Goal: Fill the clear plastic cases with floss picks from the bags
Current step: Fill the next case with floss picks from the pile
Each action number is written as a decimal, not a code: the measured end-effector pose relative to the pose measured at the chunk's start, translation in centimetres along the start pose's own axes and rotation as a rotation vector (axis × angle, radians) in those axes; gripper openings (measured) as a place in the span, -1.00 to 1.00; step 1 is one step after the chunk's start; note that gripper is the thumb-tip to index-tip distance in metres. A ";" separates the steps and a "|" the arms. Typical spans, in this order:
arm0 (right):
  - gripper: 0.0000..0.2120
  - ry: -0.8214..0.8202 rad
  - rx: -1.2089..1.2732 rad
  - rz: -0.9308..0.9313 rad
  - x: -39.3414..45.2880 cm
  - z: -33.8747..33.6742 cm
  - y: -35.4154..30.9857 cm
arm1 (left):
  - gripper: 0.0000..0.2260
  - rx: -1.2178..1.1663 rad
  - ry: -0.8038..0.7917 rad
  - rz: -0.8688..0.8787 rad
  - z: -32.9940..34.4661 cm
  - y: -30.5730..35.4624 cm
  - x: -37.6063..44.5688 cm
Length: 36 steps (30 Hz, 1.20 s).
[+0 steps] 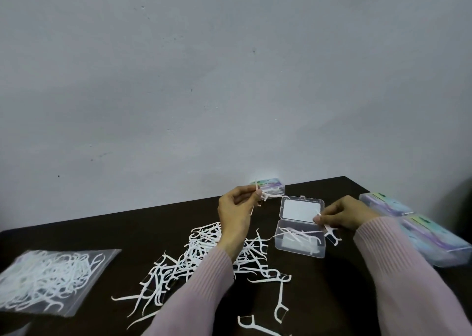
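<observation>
Right hand poised to drop a floss pick into the open case.

The right hand (343,214) pinches a floss pick (329,229) at the clear case (300,242)'s 3 o'clock rim, its long axis slanting toward 5 o'clock. The left hand (236,208) holds a few picks at the case's 10 o'clock. The loose pile (204,254) sits at 9 o'clock and the bag (51,279) lies farther left on the table (153,215); nothing blocks the case.
</observation>
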State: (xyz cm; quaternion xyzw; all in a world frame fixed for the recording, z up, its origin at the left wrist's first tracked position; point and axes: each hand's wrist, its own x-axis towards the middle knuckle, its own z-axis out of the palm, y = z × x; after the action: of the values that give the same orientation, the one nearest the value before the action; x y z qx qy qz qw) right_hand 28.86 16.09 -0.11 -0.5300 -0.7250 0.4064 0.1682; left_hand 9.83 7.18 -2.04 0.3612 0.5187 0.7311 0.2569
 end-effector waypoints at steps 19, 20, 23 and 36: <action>-0.80 0.115 -0.523 -0.432 -0.1 4.3 -1.5 | -0.88 -0.022 0.021 -0.037 -0.3 -0.1 0.3; -0.78 0.108 -0.552 -0.459 -0.2 4.4 -1.6 | -0.88 -0.028 0.025 -0.039 -0.3 -0.1 0.3; -0.78 0.075 -0.611 -0.532 -0.2 4.9 -1.8 | -0.89 -0.036 0.032 -0.043 -0.4 -0.1 0.5; -0.90 0.201 -0.215 -0.509 0.2 4.2 -1.5 | -0.87 -0.018 0.047 -0.049 -0.7 -0.2 0.7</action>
State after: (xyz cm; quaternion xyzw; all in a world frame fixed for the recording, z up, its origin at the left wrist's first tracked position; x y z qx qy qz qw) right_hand 25.02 14.35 -1.54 -0.3836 -0.8532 0.2174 0.2787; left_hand 8.81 7.35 -2.14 0.3288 0.5267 0.7375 0.2656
